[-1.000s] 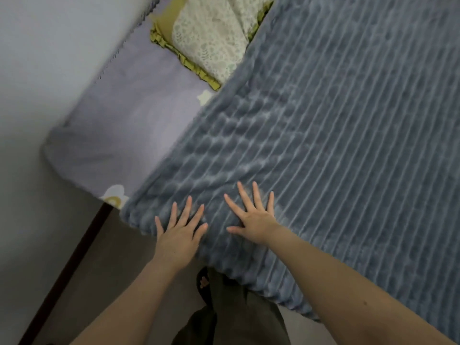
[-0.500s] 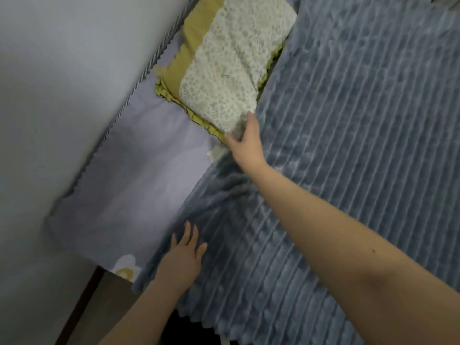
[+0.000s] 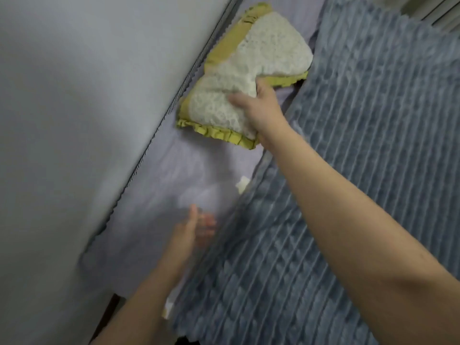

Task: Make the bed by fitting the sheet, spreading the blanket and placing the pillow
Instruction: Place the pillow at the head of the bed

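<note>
The right hand [image 3: 261,108], flat on the blanket [image 3: 348,195] a second ago, is now gripping the pillow [image 3: 249,70], buckling it above the lavender sheet [image 3: 174,207] beside the wall [image 3: 74,95]; the left hand [image 3: 194,227], blurred, is hovering open. Pillow placement is beginning.

Right hand [image 3: 263,113] grips the pillow [image 3: 251,78] above the sheet [image 3: 174,195]; blurred left hand [image 3: 194,227] seemingly open.
</note>
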Tool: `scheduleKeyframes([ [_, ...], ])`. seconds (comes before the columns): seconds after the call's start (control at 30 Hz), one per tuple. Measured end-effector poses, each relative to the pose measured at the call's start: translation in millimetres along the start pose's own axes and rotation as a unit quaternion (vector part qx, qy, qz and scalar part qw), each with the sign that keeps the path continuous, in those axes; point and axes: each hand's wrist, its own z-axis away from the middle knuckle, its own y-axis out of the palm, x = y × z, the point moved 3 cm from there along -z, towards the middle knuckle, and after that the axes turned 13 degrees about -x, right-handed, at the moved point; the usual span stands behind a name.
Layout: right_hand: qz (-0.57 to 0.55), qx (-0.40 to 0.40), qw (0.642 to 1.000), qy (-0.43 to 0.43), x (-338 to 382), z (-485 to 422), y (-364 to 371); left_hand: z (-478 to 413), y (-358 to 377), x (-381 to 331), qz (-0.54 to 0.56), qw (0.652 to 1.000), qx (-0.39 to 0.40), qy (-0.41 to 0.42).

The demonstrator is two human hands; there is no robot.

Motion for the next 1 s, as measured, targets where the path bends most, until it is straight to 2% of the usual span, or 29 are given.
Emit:
scheduleKeyframes([
  [0.03, -0.097, 0.019, 0.995, -0.006, 21.2, 11.5, -2.7, -4.9, -3.1, -16.4, 0.085, 0.995, 0.032, -0.032],
  [0.1, -0.204, 0.064, 0.977, -0.022, 48.2, 39.4, -12.9, -15.9, -12.1, -50.3, 0.256, 0.959, 0.103, -0.069],
  [0.2, -0.177, 0.144, 0.974, -0.006, 30.4, 85.7, -28.9, -27.2, -36.8, -87.8, 0.427, 0.887, 0.163, -0.063],
  [0.23, -0.142, 0.182, 0.973, 0.027, 11.4, 101.1, -31.4, -34.6, -47.1, -92.5, 0.447, 0.879, 0.151, -0.061],
  [0.3, -0.058, 0.263, 0.954, 0.129, -36.8, 128.6, -30.6, -55.4, -69.9, -87.3, 0.404, 0.912, 0.029, -0.069],
  [0.33, -0.009, 0.282, 0.943, 0.174, -65.4, 137.0, -28.5, -62.9, -78.3, -83.2, 0.371, 0.926, -0.003, -0.073],
  [0.4, 0.058, 0.239, 0.942, 0.227, -113.7, 136.8, -24.4, -68.7, -80.4, -76.6, 0.319, 0.945, 0.059, -0.046],
  [0.47, 0.039, 0.102, 0.956, 0.271, -146.0, 115.7, -23.4, -62.9, -83.5, -63.5, 0.249, 0.963, 0.084, -0.053],
  [0.53, 0.018, -0.038, 0.964, 0.263, -154.9, 85.1, -26.7, -59.5, -96.2, -47.4, 0.247, 0.966, 0.047, -0.057],
  [0.6, -0.025, -0.094, 0.964, 0.246, -147.0, 56.6, -25.4, -55.4, -104.7, -32.3, 0.238, 0.971, 0.01, -0.031],
  [0.7, -0.102, -0.124, 0.938, 0.308, -132.7, 24.0, -17.3, -49.2, -98.5, -22.2, 0.162, 0.986, -0.042, -0.008],
  [0.77, -0.143, -0.13, 0.931, 0.309, -119.5, 5.6, -12.3, -46.6, -94.0, -32.9, 0.164, 0.984, -0.074, -0.002],
  [0.9, -0.161, -0.09, 0.948, 0.259, -75.2, 1.0, -7.6, -30.6, -85.7, -57.2, 0.253, 0.967, -0.016, -0.019],
  [1.0, -0.277, -0.03, 0.933, 0.227, -56.9, 27.7, -16.7, 4.4, -101.9, -52.2, 0.306, 0.952, 0.009, -0.001],
])
